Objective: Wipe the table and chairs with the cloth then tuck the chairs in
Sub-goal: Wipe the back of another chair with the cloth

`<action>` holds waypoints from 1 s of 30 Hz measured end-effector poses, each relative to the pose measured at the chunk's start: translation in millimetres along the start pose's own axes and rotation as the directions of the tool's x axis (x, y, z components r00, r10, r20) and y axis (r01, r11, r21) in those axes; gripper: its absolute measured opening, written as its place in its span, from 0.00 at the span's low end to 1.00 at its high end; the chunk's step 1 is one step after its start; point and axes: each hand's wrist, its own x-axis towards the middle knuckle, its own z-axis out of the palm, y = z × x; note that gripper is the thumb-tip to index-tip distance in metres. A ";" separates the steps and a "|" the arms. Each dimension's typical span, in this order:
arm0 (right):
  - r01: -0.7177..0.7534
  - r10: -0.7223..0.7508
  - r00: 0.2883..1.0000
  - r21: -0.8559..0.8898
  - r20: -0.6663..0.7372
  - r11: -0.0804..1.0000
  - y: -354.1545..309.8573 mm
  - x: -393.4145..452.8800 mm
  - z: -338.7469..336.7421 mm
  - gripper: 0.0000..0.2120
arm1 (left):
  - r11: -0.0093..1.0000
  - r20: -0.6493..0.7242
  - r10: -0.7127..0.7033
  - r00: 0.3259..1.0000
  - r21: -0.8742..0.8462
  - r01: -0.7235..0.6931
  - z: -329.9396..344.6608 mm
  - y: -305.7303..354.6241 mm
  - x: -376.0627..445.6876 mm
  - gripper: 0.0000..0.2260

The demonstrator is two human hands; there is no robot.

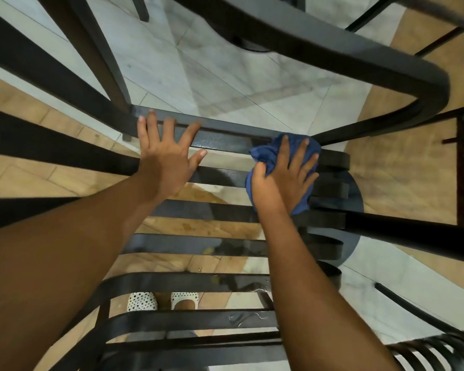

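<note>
Cloth (272, 153), blue, bunched under right hand (284, 178) at frame centre-right, thumb pinching a fold, fingers spread, pressing it on black slatted chair (214, 212) seat. Left hand (166, 156) flat, fingers apart, on front slat. Tan and grey tile floor (225, 76) beneath; spotted shoes (142, 301) at bottom.

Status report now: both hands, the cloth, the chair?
Left hand flat on chair slats, fingers spread. Right hand presses blue cloth on slats, thumb pinching it. Nothing in the way.
</note>
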 end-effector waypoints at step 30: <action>0.087 -0.096 0.887 0.041 0.453 0.995 -69.4 -53.8 -21.6 0.35 | 0.991 0.266 -0.003 0.964 -0.130 0.039 -13.1 18.2 8.7 0.24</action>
